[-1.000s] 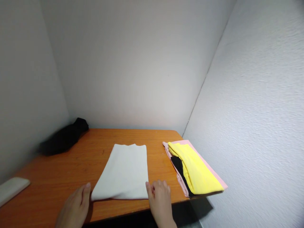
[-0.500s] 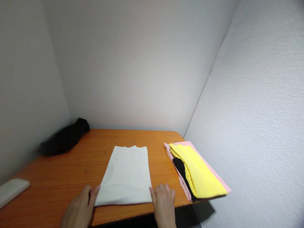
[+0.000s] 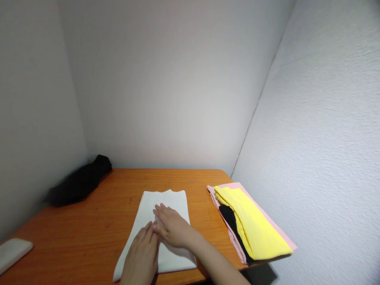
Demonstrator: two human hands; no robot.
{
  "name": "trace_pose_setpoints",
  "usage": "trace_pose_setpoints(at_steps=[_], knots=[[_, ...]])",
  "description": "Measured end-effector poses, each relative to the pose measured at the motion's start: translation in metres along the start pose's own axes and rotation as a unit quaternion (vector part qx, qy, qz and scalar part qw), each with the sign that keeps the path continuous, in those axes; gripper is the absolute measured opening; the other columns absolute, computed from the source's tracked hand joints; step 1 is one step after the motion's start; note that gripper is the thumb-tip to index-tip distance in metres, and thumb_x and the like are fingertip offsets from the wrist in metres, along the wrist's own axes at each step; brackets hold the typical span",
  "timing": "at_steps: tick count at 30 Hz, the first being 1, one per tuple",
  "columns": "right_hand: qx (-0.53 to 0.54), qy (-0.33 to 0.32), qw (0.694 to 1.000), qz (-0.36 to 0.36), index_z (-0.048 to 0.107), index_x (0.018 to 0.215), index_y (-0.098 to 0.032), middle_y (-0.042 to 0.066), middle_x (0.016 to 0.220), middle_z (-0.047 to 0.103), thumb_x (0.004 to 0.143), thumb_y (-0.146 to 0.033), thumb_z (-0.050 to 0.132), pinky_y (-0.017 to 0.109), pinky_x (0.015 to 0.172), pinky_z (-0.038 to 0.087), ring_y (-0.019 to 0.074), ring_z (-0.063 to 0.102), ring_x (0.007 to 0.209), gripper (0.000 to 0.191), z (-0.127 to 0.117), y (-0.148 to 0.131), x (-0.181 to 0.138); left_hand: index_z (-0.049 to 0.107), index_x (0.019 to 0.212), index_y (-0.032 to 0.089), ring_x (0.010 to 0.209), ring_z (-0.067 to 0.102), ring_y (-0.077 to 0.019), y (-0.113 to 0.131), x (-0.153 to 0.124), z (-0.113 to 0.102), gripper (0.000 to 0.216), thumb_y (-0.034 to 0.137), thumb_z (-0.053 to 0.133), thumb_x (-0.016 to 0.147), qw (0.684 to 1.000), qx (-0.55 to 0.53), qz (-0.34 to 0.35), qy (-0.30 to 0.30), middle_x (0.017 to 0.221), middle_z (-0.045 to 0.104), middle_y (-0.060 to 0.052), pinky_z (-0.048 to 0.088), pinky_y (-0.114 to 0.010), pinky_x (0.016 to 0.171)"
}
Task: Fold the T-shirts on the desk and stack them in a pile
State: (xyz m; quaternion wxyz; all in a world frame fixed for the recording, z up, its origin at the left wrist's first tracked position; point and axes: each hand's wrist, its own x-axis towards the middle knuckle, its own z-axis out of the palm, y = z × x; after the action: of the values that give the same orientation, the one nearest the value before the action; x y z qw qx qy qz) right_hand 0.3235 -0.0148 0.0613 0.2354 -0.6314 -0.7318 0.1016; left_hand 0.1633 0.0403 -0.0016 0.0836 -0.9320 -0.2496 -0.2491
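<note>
A folded white cloth [image 3: 152, 200], perhaps a garment, lies flat near the front of the wooden table. My left hand [image 3: 143, 247] rests on its lower left part, fingers stretched forward. Across the middle of the cloth lies my right hand [image 3: 172, 225], palm down, with its fingers extended to the left. The fingertips of the left hand meet the thumb side of the right one. Neither hand grasps anything; both cover the centre of the cloth.
To the right is a stack of folded cloths: yellow [image 3: 255, 225] on top, black [image 3: 231, 219] and pink [image 3: 236, 243] beneath, at the table edge. A dark cloth heap [image 3: 80, 180] sits at the back left. A white object [image 3: 13, 252] is at the left. Walls enclose the table [image 3: 89, 229].
Both hands have let go of the cloth's near corners and moved inward onto its middle, now lying flat there. The view has tilted slightly.
</note>
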Motion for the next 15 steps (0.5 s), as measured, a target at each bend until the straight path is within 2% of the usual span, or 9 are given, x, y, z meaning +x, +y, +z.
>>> trace_pose_setpoints(at_steps=[2,5,8,12,15], knots=[[0.041,-0.09,0.994,-0.049,0.028,0.15,-0.015,0.012,0.155,0.029,0.101,-0.046,0.03,0.041,0.117,0.024,0.0227,0.025,0.144,0.058,0.006,0.008,0.015,0.063,0.122,0.017,0.115,0.061,-0.0296,-0.001,-0.007,0.018,0.041,0.029,0.047,0.087,0.999,0.022,0.016,0.016,0.125,0.066,-0.014,0.051,-0.045,0.095],[0.067,-0.146,0.983,-0.091,0.016,0.153,-0.019,0.007,0.159,0.017,0.101,-0.052,0.025,0.04,0.12,0.011,0.0193,0.014,0.147,0.063,0.015,0.022,0.028,0.051,0.137,0.019,0.119,0.059,-0.0322,-0.009,-0.016,0.035,0.056,0.044,0.048,0.087,0.998,0.031,0.017,0.043,0.134,0.059,-0.015,0.05,-0.048,0.094],[0.047,-0.148,0.983,-0.1,0.012,0.154,-0.026,0.002,0.159,0.016,0.1,-0.055,0.028,0.041,0.12,0.005,0.0176,0.01,0.147,0.063,0.019,0.04,0.04,0.041,0.144,0.022,0.113,0.063,-0.0308,-0.016,-0.021,0.045,0.062,0.049,0.044,0.088,0.998,0.031,0.017,0.051,0.127,0.065,-0.012,0.05,-0.047,0.091],[0.004,-0.108,0.992,-0.059,0.017,0.153,-0.022,0.005,0.158,0.018,0.1,-0.054,0.03,0.042,0.12,0.01,0.0196,0.012,0.147,0.064,0.023,0.064,0.057,0.034,0.148,0.024,0.115,0.062,-0.0292,-0.024,-0.025,0.065,0.065,0.051,0.04,0.089,0.997,0.029,0.027,0.062,0.126,0.066,-0.009,0.049,-0.046,0.089],[-0.006,-0.092,0.994,-0.058,0.017,0.153,-0.021,0.006,0.158,0.019,0.098,-0.058,0.029,0.042,0.12,0.013,0.0196,0.014,0.146,0.067,0.027,0.072,0.062,0.033,0.148,0.022,0.115,0.062,-0.0274,-0.029,-0.031,0.084,0.066,0.05,0.04,0.088,0.996,0.046,0.024,0.077,0.129,0.064,-0.009,0.048,-0.043,0.09]])
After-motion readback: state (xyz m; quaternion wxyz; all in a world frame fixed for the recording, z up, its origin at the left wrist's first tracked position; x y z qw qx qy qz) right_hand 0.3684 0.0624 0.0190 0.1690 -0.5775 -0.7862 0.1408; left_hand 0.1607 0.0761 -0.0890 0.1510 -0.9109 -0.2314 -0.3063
